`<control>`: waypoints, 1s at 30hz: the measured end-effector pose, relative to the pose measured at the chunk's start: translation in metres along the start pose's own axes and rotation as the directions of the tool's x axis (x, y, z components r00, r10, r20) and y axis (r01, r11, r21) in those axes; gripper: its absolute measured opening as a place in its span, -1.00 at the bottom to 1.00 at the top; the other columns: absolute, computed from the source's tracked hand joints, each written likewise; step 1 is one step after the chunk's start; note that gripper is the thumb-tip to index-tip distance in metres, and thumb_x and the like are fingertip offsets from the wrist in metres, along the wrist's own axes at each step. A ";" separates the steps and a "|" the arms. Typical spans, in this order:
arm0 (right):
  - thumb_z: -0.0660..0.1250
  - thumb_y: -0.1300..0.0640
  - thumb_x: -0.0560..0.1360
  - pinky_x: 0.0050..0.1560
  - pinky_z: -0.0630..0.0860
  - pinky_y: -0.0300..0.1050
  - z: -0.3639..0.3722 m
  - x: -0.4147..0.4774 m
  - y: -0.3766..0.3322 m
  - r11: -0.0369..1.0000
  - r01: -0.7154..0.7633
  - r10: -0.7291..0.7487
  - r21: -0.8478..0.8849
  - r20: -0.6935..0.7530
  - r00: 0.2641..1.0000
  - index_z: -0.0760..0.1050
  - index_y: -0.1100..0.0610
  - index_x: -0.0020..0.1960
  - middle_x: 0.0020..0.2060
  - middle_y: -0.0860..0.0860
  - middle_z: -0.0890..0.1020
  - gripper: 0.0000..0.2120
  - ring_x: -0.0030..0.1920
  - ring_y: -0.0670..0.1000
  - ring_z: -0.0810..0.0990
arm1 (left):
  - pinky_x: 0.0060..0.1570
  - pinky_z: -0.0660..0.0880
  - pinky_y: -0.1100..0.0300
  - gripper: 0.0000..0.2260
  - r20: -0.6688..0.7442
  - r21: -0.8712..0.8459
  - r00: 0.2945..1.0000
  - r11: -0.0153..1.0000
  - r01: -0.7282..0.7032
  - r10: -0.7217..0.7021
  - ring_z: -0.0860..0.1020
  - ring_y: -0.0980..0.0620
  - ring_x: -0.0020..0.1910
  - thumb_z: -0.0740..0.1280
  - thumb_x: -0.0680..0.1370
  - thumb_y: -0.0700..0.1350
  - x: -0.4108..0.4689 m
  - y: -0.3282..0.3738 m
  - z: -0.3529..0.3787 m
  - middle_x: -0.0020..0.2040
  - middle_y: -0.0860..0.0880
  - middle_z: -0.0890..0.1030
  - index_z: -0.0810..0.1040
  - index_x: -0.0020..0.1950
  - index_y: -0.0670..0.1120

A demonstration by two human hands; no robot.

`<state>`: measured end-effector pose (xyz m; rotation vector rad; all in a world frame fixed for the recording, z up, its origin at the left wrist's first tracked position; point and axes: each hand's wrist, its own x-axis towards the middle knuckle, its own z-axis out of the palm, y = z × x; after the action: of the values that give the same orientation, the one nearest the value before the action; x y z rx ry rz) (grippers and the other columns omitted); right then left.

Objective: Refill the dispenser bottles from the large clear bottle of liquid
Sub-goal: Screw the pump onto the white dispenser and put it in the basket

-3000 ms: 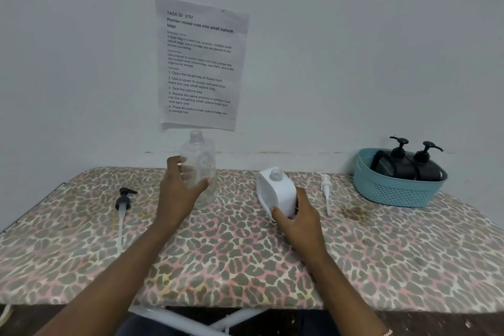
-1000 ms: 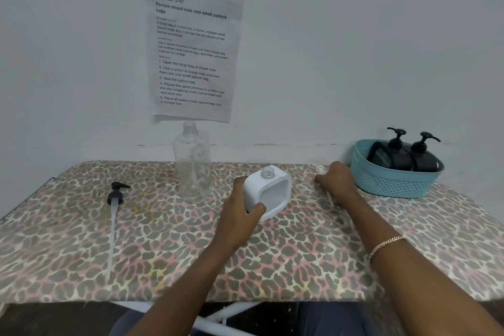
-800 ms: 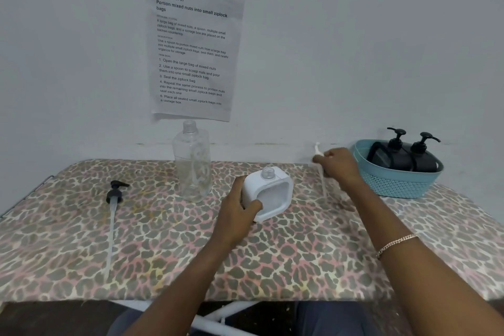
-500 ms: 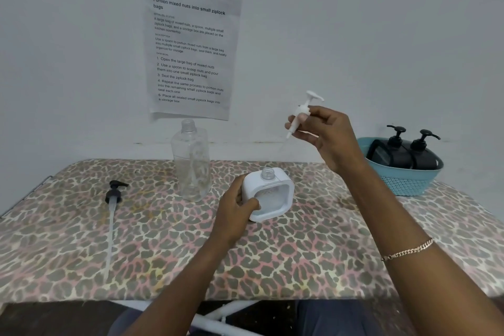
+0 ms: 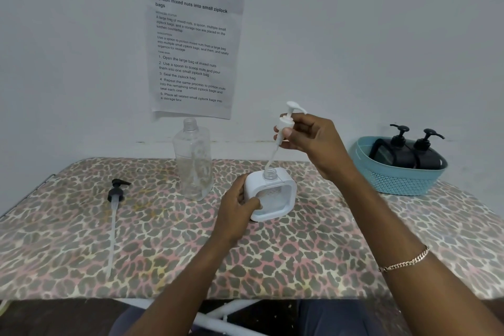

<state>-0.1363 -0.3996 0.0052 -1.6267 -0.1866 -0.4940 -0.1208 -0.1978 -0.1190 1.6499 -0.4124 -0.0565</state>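
A white square dispenser bottle (image 5: 274, 196) stands upright on the patterned table, its neck uncapped. My left hand (image 5: 236, 206) grips its left side. My right hand (image 5: 311, 140) pinches a white pump head (image 5: 287, 120) above the bottle, and the pump's tube slants down with its tip at the bottle's neck. The large clear bottle (image 5: 194, 159) stands uncapped behind and to the left, nearly empty.
A black pump with a long tube (image 5: 116, 199) lies on the table at the left. A teal basket (image 5: 398, 181) at the back right holds two black dispenser bottles (image 5: 409, 154). A printed sheet (image 5: 191, 46) hangs on the wall. The table's front edge (image 5: 191, 296) is near me.
My right hand picked the white pump up from the table and brought it over the white bottle, tube tip now at the neck. My left hand moved from the clear bottle to the white bottle.
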 end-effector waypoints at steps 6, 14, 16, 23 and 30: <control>0.40 0.37 0.60 0.15 0.68 0.24 -0.004 -0.001 0.003 0.998 0.020 -0.021 -0.059 -0.020 1.000 0.58 0.34 0.31 0.17 0.11 0.71 -0.71 0.12 0.22 0.73 | 0.09 0.63 0.00 -0.46 0.007 0.008 1.000 1.000 0.007 -0.007 0.63 -0.06 0.18 0.34 0.40 -0.15 -0.001 0.001 0.000 0.20 0.02 0.67 0.56 0.39 0.07; 0.44 0.28 0.60 0.16 0.68 0.22 -0.003 -0.003 0.008 0.980 -0.012 0.017 -0.197 0.023 1.000 0.64 0.23 0.27 0.07 0.13 0.74 -0.75 0.06 0.17 0.76 | 0.09 0.63 -0.06 -0.47 0.004 0.018 1.000 1.000 0.011 -0.011 0.63 -0.07 0.18 0.34 0.41 -0.15 -0.001 0.002 0.000 0.20 0.02 0.67 0.55 0.39 0.08; 0.46 0.24 0.59 0.20 0.67 0.21 0.000 -0.007 0.011 0.969 -0.029 0.039 -0.247 0.038 0.999 0.66 0.19 0.25 0.05 0.06 0.75 -0.76 0.04 0.11 0.77 | 0.10 0.64 -0.07 -0.46 0.000 0.022 1.000 1.000 0.015 -0.015 0.64 -0.06 0.18 0.34 0.41 -0.14 -0.002 0.002 0.000 0.20 0.02 0.67 0.55 0.40 0.07; 0.47 0.15 0.60 0.30 0.60 0.09 0.006 -0.024 0.022 0.933 -0.023 0.060 -0.360 0.093 0.994 0.66 0.05 0.30 0.10 -0.09 0.74 -0.72 0.10 -0.07 0.72 | 0.15 0.63 -0.14 -0.47 0.001 0.041 1.000 0.999 0.020 -0.020 0.64 -0.07 0.17 0.35 0.40 -0.16 -0.001 0.001 0.000 0.18 0.04 0.68 0.55 0.37 0.12; 0.46 0.20 0.60 0.33 0.59 0.01 0.004 -0.028 0.027 0.948 -0.012 0.043 -0.319 0.089 0.995 0.61 0.09 0.36 0.14 -0.05 0.74 -0.67 0.17 -0.07 0.70 | 0.17 0.61 -0.18 -0.47 0.000 0.047 1.000 0.999 0.014 -0.014 0.64 -0.08 0.16 0.35 0.40 -0.17 0.000 0.000 -0.001 0.17 0.02 0.68 0.56 0.37 0.08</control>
<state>-0.1499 -0.3943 -0.0309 -1.9685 -0.1605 -0.4414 -0.1204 -0.1973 -0.1192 1.6989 -0.4051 -0.0578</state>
